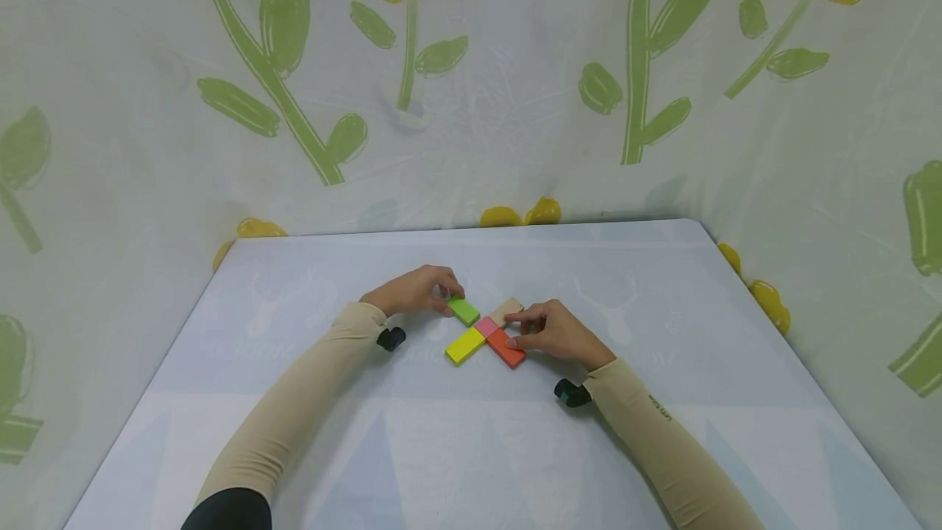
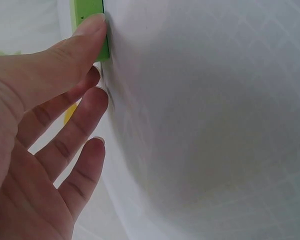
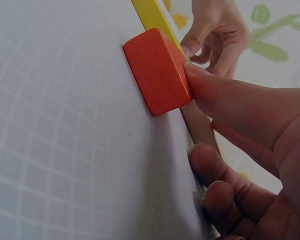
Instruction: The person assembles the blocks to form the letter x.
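On the table, several blocks meet in a cross around a small pink block. My left hand pinches the outer end of the green block; in the left wrist view its thumb lies on the green block and the other fingers are spread. My right hand rests its thumb against the red block, while its index fingertip is at the plain wooden block. Up close in the right wrist view, the thumb touches the edge of the red block. The yellow block lies at the lower left.
The white table has a pale printed pattern. Behind it and at both sides hangs a cloth with green and yellow flowers. A small black device sits at the left wrist, another black device at the right.
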Motion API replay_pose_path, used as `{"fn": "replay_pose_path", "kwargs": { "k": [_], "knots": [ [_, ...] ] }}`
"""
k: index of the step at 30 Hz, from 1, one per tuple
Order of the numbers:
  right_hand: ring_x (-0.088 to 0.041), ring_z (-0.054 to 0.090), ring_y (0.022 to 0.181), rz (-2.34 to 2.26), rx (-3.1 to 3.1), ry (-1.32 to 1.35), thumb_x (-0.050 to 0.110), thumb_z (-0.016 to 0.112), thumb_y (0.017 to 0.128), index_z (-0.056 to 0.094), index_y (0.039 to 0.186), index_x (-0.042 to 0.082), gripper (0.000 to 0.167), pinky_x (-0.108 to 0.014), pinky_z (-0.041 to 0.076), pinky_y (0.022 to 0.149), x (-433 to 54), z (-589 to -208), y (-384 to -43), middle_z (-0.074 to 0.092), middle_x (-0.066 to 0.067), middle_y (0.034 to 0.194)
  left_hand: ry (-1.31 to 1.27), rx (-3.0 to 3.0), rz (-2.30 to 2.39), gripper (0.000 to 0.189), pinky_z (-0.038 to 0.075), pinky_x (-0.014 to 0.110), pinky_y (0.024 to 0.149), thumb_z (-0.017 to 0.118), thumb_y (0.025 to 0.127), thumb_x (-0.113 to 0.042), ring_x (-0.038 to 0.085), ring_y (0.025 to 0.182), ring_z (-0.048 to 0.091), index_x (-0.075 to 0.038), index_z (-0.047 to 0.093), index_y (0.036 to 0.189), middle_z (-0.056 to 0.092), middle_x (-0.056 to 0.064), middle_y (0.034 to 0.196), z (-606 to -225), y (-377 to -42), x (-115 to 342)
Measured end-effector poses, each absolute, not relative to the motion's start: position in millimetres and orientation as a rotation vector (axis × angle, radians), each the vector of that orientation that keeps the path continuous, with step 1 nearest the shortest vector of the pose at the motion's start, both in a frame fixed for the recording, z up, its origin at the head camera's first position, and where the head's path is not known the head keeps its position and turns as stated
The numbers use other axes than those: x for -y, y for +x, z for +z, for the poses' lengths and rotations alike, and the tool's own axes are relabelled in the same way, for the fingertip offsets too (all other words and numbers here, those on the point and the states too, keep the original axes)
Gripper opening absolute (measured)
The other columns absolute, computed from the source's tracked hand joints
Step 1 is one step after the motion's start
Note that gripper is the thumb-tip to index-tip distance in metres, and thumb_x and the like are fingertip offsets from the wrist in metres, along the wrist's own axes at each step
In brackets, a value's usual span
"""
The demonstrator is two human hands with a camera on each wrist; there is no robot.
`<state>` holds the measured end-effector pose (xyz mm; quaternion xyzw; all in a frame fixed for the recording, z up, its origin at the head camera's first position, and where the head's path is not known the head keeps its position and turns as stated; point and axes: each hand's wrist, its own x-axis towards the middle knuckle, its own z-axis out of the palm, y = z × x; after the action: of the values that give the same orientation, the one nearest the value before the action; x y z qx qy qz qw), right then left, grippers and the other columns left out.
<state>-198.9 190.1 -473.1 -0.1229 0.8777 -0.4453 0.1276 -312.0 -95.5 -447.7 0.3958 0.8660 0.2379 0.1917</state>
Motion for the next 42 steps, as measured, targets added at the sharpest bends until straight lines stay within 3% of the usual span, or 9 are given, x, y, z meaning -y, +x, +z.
{"fn": "replay_pose_path", "kwargs": {
  "k": [31, 42],
  "knots": [
    [-0.018, 0.049, 0.071, -1.302, -2.551, -0.364, 0.024, 0.087, 0.084, 0.076, 0.127, 0.014, 0.045, -0.021, 0.037, 0.06, -190.3, -474.0, -199.7, 0.058, 0.002, 0.073, 1.149, -2.427, 0.656, 0.031, 0.052, 0.037, 0.099, 0.081, 0.09, -0.013, 0.018, 0.104, 0.061, -0.013, 0.077, 0.12, 0.071, 0.001, 0.115, -448.6, -309.5, 88.8],
    [-0.018, 0.05, 0.07, -1.343, -2.54, -0.417, 0.022, 0.088, 0.083, 0.075, 0.126, 0.009, 0.046, -0.022, 0.039, 0.06, -191.6, -475.0, -199.3, 0.067, -0.007, 0.082, 1.173, -2.408, 0.661, 0.031, 0.053, 0.039, 0.1, 0.08, 0.09, -0.013, 0.019, 0.104, 0.061, -0.013, 0.076, 0.121, 0.07, 0.002, 0.115, -446.6, -308.4, 89.1]
  ]
}}
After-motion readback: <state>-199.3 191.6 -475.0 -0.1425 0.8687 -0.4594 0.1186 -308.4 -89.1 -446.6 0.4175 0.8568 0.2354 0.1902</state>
